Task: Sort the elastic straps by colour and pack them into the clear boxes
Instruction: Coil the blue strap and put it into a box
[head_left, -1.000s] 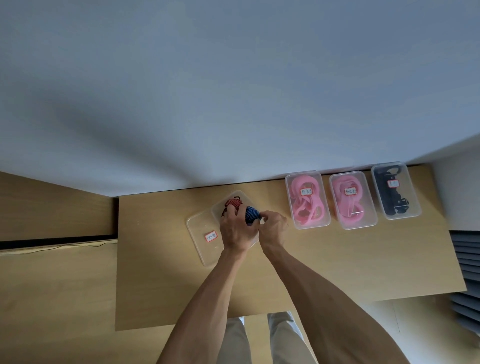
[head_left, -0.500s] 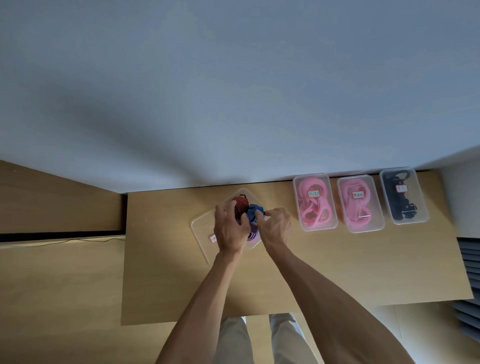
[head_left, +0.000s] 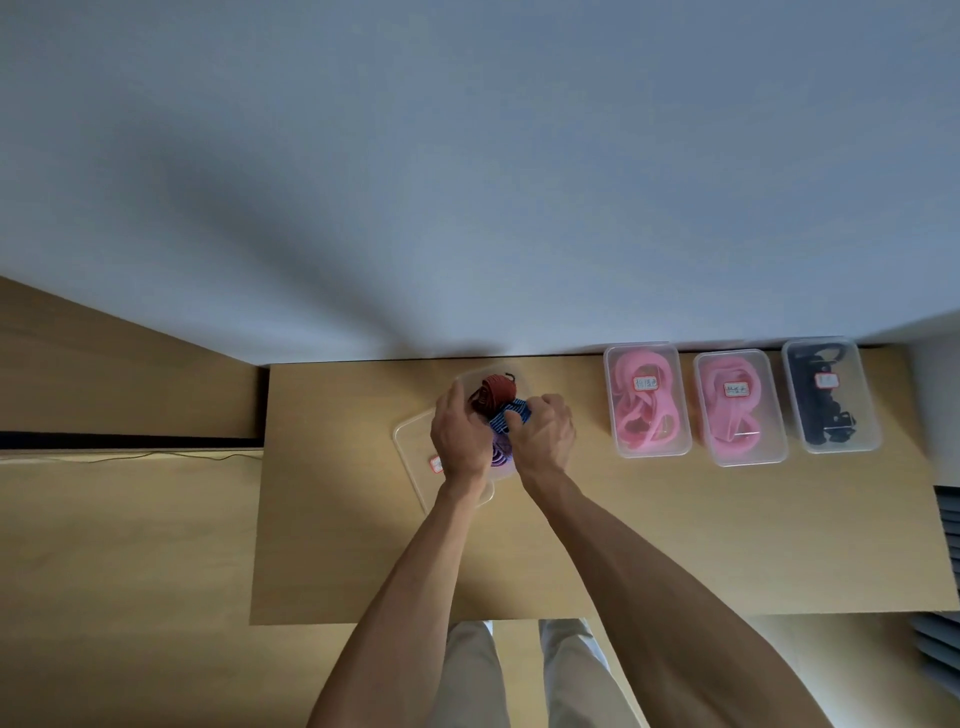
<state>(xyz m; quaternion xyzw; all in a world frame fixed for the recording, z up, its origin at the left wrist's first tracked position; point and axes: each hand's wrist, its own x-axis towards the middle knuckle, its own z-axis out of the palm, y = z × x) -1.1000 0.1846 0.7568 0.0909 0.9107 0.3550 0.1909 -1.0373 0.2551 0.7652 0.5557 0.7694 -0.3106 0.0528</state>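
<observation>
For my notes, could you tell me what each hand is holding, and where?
The right hand pinches the blue strap at its near edge; the left hand grips the clear box at its left side.

Head view, steeply down (wide) over table (head_left: 363, 545).

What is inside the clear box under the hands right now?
The open clear box holds a red strap, a blue strap and a purple strap. The left hand and right hand cover whatever else lies beneath.
</observation>
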